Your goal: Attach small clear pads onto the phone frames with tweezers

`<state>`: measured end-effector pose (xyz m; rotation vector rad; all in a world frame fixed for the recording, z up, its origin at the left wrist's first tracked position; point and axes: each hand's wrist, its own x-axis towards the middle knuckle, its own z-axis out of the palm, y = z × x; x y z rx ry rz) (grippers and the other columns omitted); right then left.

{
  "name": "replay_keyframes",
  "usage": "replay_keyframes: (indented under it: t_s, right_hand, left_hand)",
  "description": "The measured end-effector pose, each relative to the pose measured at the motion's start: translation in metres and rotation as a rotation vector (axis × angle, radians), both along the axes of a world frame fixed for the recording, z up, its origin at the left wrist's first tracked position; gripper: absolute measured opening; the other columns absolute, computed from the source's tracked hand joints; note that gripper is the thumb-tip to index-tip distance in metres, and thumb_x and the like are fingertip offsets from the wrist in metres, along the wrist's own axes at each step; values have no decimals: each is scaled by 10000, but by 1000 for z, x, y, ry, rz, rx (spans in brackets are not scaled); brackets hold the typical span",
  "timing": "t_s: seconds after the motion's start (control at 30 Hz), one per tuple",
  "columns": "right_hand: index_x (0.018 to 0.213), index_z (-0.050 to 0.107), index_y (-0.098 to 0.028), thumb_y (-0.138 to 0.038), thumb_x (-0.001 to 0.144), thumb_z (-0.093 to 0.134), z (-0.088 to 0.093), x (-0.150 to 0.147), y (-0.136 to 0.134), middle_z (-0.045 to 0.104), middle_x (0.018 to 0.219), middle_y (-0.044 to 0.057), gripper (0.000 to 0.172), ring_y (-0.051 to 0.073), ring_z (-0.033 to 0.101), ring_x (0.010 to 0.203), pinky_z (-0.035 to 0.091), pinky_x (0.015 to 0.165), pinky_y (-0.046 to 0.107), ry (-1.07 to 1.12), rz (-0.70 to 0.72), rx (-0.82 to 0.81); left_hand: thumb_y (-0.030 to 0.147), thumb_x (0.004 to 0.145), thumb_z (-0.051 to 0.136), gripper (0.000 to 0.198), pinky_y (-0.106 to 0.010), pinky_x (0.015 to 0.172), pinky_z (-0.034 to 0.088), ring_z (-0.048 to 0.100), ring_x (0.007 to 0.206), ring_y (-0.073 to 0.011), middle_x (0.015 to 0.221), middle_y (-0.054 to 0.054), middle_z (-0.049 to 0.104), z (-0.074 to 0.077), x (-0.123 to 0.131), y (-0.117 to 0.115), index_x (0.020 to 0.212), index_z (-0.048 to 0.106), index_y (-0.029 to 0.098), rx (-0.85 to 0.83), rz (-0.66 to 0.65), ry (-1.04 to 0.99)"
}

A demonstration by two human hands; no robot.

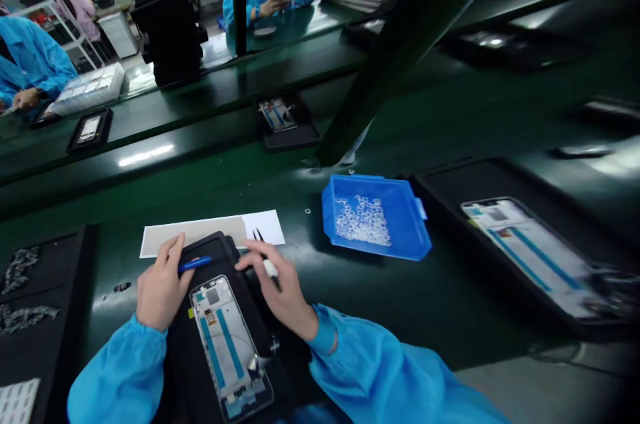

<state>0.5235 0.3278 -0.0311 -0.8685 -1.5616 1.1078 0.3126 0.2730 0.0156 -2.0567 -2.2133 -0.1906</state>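
Note:
A phone frame (227, 343) with white backing and blue strips lies in a black tray (210, 251) in front of me. My left hand (160, 287) rests on the tray's left edge and grips a blue pen-like tool (196, 263). My right hand (277, 287) is on the tray's right side, holding black tweezers (259, 235) whose tips point away over a white sheet (210, 231). A white handle end (271, 269) shows between its fingers.
A blue bin (400, 237) of small clear parts sits to the right. Beyond it another black tray (450, 184) carries a phone frame (535, 254). Black trays with small parts (20, 271) lie at left. Other workers in blue coats sit across the green belt (200, 164).

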Motion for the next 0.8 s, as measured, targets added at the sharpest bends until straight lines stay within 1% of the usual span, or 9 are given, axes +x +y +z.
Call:
replay_keyframes:
  t_s: [0.07, 0.1, 0.2, 0.27, 0.3, 0.4, 0.5, 0.6, 0.8]
  right_hand:
    - [1241, 605, -207, -447, 995, 418, -5, 4, 18, 627, 697, -8, 392, 155, 617, 604, 554, 635, 299, 99, -103, -173]
    - [1230, 619, -195, -515, 971, 435, -8, 6, 29, 593, 670, -16, 451, 146, 595, 567, 546, 590, 282, 118, -137, -244]
    - [1138, 662, -168, -629, 882, 513, -16, 9, 58, 582, 661, -13, 548, 148, 611, 566, 563, 592, 286, 107, -154, -356]
    - [1070, 665, -165, -656, 839, 553, -19, 7, 73, 615, 690, 4, 554, 159, 635, 591, 577, 580, 289, 96, -148, -371]
    - [1036, 661, -167, -663, 818, 574, -20, 6, 78, 638, 726, 18, 549, 166, 648, 614, 582, 568, 288, 91, -148, -370]
    - [946, 649, -173, -662, 754, 645, -19, 3, 90, 682, 803, 50, 524, 190, 679, 696, 592, 559, 286, 64, -154, -362]
    - [855, 652, -169, -638, 732, 681, -15, 3, 96, 690, 735, 50, 485, 201, 685, 664, 584, 549, 290, 14, -158, -350]
    - [773, 640, -176, -612, 740, 685, -13, 5, 97, 679, 630, 41, 439, 213, 681, 603, 568, 537, 300, -46, -164, -344]
    - [772, 562, -222, -524, 768, 682, -12, 0, 95, 693, 622, 29, 325, 231, 689, 599, 545, 572, 311, -129, -239, -316]
  left_hand:
    - [330, 958, 494, 370, -281, 641, 564, 717, 881, -210, 1245, -49, 665, 3, -4, 13, 1302, 600, 245, -126, -8, -11]
    - [337, 960, 495, 341, -280, 665, 568, 717, 908, -210, 1213, -29, 682, 6, -5, 19, 1265, 627, 258, -176, -46, -32]
    - [362, 964, 497, 271, -279, 716, 567, 708, 967, -212, 1176, -5, 695, 15, -2, 34, 1114, 704, 273, -239, -148, -71]
    - [380, 967, 489, 275, -292, 727, 566, 709, 957, -217, 1188, -5, 688, 20, 4, 48, 1055, 725, 269, -249, -190, -71]
    - [385, 967, 489, 280, -299, 738, 566, 708, 964, -221, 1203, -6, 682, 21, 8, 56, 1068, 722, 269, -251, -214, -71]
    - [362, 955, 518, 300, -324, 787, 568, 707, 989, -230, 1280, -11, 656, 20, 22, 82, 1194, 676, 275, -299, -329, -65]
    - [386, 948, 527, 326, -357, 818, 572, 691, 1056, -256, 1375, -7, 603, 17, 33, 103, 1235, 655, 296, -389, -436, -49]
    - [452, 965, 473, 330, -384, 832, 574, 678, 1092, -270, 1415, 5, 571, 15, 37, 112, 1187, 681, 324, -455, -454, -44]
    - [508, 964, 442, 378, -383, 822, 580, 693, 1052, -269, 1444, 17, 542, 15, 36, 111, 1194, 681, 328, -493, -433, -6]
